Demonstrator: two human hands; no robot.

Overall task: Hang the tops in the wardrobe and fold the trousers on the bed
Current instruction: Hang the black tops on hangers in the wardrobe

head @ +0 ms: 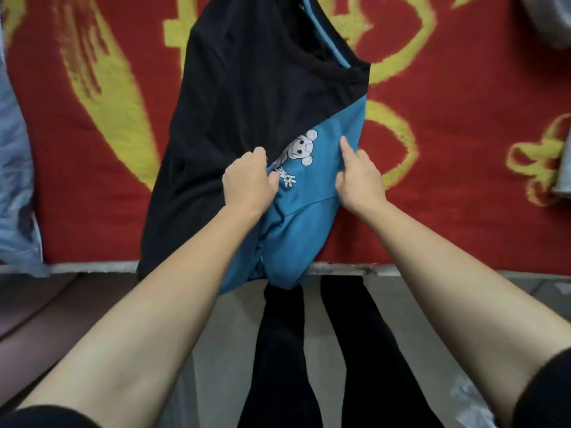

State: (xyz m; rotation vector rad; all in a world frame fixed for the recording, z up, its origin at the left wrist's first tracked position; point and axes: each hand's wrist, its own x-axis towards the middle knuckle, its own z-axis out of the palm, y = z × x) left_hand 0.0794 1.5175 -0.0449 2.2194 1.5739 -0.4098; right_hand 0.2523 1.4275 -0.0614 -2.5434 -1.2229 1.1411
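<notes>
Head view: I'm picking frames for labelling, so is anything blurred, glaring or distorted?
Head view: soft, even light, no glare. Head view: the black top is dark, its folds faint. Head view: slightly soft, yet the bear print on the blue top reads. Head view: wide-angle stretch swells the forearms toward the lower corners.

A black top point(234, 118) was seen over a blue top point(312, 205) printed with a white cartoon figure point(301, 146), against a red blanket point(463, 118) patterned in yellow, above a grey floor point(228, 329).
</notes>
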